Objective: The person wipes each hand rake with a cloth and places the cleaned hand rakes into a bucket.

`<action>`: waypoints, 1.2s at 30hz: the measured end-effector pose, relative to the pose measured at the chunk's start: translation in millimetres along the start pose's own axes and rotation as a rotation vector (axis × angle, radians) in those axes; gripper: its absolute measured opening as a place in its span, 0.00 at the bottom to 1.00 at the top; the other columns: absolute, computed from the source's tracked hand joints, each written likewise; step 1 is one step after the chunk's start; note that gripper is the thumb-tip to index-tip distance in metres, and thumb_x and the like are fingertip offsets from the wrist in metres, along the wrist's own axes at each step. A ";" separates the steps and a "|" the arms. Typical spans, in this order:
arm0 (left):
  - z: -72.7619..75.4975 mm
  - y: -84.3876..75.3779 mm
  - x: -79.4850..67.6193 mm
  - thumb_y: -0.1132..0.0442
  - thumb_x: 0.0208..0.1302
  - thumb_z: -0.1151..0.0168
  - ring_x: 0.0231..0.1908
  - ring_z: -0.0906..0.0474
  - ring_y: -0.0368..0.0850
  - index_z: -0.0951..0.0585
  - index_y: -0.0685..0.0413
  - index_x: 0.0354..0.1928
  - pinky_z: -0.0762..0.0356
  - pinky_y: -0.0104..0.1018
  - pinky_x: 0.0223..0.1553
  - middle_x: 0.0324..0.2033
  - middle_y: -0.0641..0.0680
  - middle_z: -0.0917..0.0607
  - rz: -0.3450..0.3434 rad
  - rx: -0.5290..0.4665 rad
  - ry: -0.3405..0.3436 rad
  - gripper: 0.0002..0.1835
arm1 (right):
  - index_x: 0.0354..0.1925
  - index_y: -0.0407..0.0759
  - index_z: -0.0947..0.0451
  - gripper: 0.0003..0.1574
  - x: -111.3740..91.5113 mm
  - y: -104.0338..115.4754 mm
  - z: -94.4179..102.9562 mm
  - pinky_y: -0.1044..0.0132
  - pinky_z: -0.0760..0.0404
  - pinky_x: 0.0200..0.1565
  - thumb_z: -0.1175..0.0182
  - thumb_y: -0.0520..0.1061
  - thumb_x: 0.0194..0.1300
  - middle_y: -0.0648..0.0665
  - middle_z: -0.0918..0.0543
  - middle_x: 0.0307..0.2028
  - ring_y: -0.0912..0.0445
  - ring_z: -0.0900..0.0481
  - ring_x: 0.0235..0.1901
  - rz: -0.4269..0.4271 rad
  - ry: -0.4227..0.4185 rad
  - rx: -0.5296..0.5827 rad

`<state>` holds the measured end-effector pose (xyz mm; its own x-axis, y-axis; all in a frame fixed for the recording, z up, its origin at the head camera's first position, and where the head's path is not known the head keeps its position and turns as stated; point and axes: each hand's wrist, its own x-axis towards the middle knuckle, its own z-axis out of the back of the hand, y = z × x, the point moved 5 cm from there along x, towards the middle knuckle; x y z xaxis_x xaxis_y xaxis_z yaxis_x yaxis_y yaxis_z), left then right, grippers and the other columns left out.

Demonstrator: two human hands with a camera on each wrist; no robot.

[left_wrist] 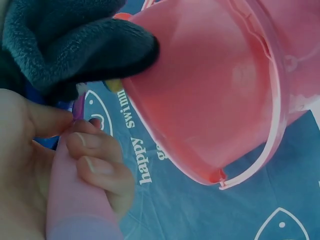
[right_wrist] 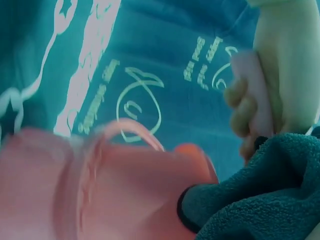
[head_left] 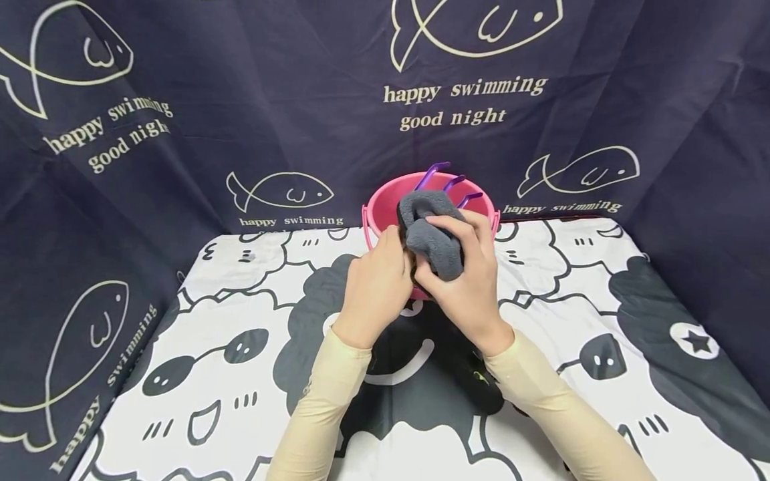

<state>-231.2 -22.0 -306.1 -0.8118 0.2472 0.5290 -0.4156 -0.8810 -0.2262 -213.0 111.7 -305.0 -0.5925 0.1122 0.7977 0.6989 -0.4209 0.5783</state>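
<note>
In the head view, my left hand (head_left: 375,287) and right hand (head_left: 472,287) work close together before a pink bucket (head_left: 385,200). The left fingers curl round the pink handle (left_wrist: 75,185) of a toy rake, whose purple prongs (head_left: 428,176) rise past the cloth in front of the bucket's mouth. A dark grey fleecy cloth (head_left: 436,244) is bunched in my right hand, thumb on one side and fingers on the other. It lies against the rake and covers its middle. Seen from the left wrist, the cloth hangs just above the left thumb, where a purple neck meets the handle.
An orange thing (right_wrist: 192,152) shows at the bucket's edge. Beside my right forearm lies a black object (head_left: 484,387) with a small green mark. A cartoon-print sheet (head_left: 228,387) covers the surface, and dark fish-print curtains (head_left: 301,100) stand behind and at both sides.
</note>
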 end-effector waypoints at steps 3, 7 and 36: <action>1.3 0.9 0.2 0.55 0.77 0.51 0.19 0.20 0.50 0.25 0.57 0.44 0.22 0.42 0.21 0.25 0.53 0.22 0.038 -0.022 0.019 0.12 | 0.56 0.44 0.18 0.30 4.5 1.5 6.2 0.59 0.29 0.65 0.31 0.40 0.51 0.33 0.24 0.55 0.46 0.23 0.59 0.072 -0.012 -0.038; 3.0 1.6 -0.7 0.54 0.76 0.47 0.21 0.19 0.51 0.25 0.57 0.45 0.20 0.43 0.23 0.25 0.52 0.21 0.055 -0.049 0.043 0.12 | 0.54 0.46 0.16 0.28 8.5 5.9 12.2 0.56 0.27 0.62 0.32 0.41 0.51 0.33 0.20 0.54 0.42 0.22 0.55 0.196 0.014 -0.135; 5.7 -2.9 -1.0 0.55 0.71 0.42 0.11 0.34 0.39 0.22 0.55 0.43 0.30 0.31 0.17 0.13 0.47 0.29 -0.007 -0.012 0.028 0.11 | 0.54 0.50 0.16 0.27 17.7 -15.0 14.2 0.44 0.21 0.50 0.32 0.45 0.53 0.36 0.18 0.52 0.41 0.20 0.48 0.128 0.093 -0.388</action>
<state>-226.8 -22.0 -301.4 -0.8199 0.2650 0.5075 -0.4264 -0.8742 -0.2323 -228.2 132.7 -297.1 -0.5565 -0.0378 0.8300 0.5772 -0.7361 0.3535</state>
